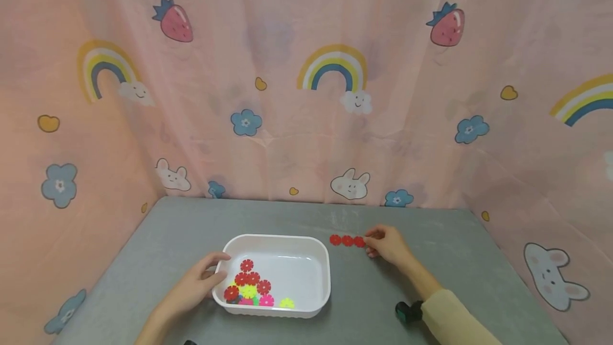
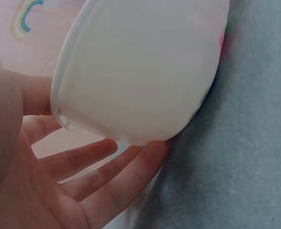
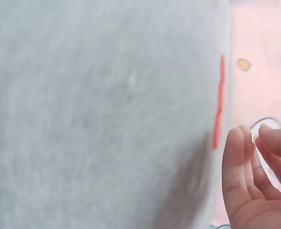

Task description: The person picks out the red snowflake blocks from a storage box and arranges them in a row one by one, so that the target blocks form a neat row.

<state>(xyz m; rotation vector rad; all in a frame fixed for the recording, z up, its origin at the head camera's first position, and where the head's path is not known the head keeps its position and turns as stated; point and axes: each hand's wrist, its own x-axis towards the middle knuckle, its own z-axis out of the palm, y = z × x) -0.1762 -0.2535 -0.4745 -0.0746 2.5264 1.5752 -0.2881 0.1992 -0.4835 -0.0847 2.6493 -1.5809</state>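
A screened-off nook is shown; whether it is set up in a home, a nursery or a studio cannot be told. The grey tabletop (image 1: 364, 297) is closed in at the back and on both sides by pink cloth (image 1: 287, 158), which is printed with rainbows (image 1: 332, 55), strawberries (image 1: 176, 23), rabbits (image 1: 349, 186), hearts (image 1: 509, 92) and blue flowers (image 1: 246, 122). A playful, childlike setting is suggested by these prints and by the bright notched discs (image 1: 263, 287) gathered in a white tray (image 1: 306, 276).

pink cloth backdrop (image 1: 297, 145) | printed rainbows (image 1: 332, 57), strawberries (image 1: 177, 24), rabbits (image 1: 350, 186) | grey tabletop (image 1: 366, 297)
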